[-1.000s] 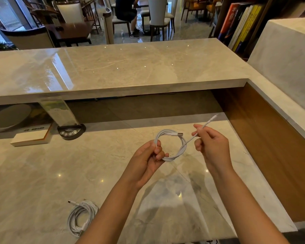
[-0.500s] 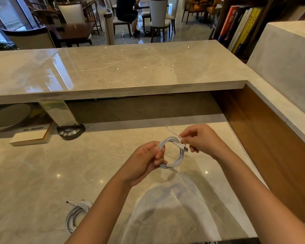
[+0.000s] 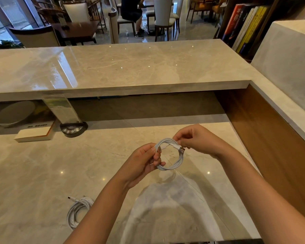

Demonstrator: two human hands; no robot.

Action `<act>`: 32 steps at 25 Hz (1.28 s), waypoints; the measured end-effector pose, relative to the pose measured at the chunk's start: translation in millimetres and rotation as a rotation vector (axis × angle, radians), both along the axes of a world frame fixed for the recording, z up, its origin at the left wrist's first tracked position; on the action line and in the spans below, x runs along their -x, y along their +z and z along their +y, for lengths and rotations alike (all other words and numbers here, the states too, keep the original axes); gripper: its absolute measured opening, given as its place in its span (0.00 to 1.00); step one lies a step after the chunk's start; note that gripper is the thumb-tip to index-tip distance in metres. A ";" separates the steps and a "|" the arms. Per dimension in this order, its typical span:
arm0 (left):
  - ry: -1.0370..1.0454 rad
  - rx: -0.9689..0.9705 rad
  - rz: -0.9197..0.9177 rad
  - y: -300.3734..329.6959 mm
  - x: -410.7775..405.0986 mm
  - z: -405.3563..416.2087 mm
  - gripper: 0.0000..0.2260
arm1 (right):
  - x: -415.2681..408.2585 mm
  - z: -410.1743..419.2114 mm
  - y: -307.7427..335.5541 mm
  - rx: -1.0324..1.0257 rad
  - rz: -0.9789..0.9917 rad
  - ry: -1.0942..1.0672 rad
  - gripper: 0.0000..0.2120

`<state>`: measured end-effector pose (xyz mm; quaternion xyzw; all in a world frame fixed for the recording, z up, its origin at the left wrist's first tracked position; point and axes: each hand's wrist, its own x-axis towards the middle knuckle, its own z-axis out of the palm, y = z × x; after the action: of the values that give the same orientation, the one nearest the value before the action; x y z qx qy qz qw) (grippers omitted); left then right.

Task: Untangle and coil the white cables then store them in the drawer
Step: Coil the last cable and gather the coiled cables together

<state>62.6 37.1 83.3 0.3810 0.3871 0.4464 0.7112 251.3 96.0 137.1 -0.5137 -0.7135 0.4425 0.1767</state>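
Two hands on one white round-coiled charging cable [image 3: 173, 156], held in the air above the pale polished marble counter [image 3: 42, 173]. My left hand [image 3: 141, 164] has its fingers [image 3: 157, 155] clamped on the left side of the coil, thumb over the strands, loops bunched together. My right hand [image 3: 197, 140] is at the top right of the coil, fingers [image 3: 180, 140] pinched together on the strand next to the metal plug end [image 3: 182, 149], which sticks out just below my fingertips. Coil is roughly circular, several turns, lower arc hanging free between the two hands.

Second white cable, loosely looped bundle [image 3: 77, 211], lies flat on the counter near my left forearm, well apart from the held coil. One connector end [image 3: 71, 198] pokes out at its upper left. My forearm covers its right edge.

Further out on the counter, back left: a white paperback-like book with an orange edge [image 3: 33, 134], lying flat, and just beside it a dark round base with small buttons [image 3: 73, 129] carrying a tilted shiny panel [image 3: 62, 110]. Above those, the raised marble ledge [image 3: 121, 67] overhangs the work surface. Brown wood side panel [image 3: 271, 138] closes the right side. No drawer visible in this view. Chairs and a row of upright books beyond the ledge.
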 end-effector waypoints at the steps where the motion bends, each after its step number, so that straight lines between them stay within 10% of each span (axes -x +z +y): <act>1: 0.025 0.012 -0.008 -1.4 -1.1 0.0 0.11 | 4.5 -0.8 -0.8 -0.027 0.006 -0.036 0.11; 7: 0.086 0.005 0.082 -0.1 -11.9 -1.2 0.12 | 19.7 -18.4 3.9 -0.381 -0.516 0.120 0.21; 10: 0.074 0.009 0.156 4.0 -13.4 -0.2 0.13 | 29.2 -23.7 4.3 -0.690 -0.721 0.164 0.10; 16: 0.029 0.068 0.225 -1.1 -12.7 -1.5 0.11 | 24.5 -17.3 0.4 -0.666 -0.826 0.341 0.14; 26: 0.293 0.259 -0.156 -19.4 -10.7 -10.2 0.10 | 14.0 -7.0 -44.5 0.032 -0.001 -0.237 0.09; 32: 0.193 0.043 0.423 -16.5 -5.2 -8.6 0.12 | 14.1 -9.9 -47.3 0.079 0.170 -0.282 0.13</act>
<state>67.8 28.5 66.8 0.4120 0.5717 0.4142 0.5761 237.3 86.1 89.8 -0.5758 -0.5990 0.4829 0.2766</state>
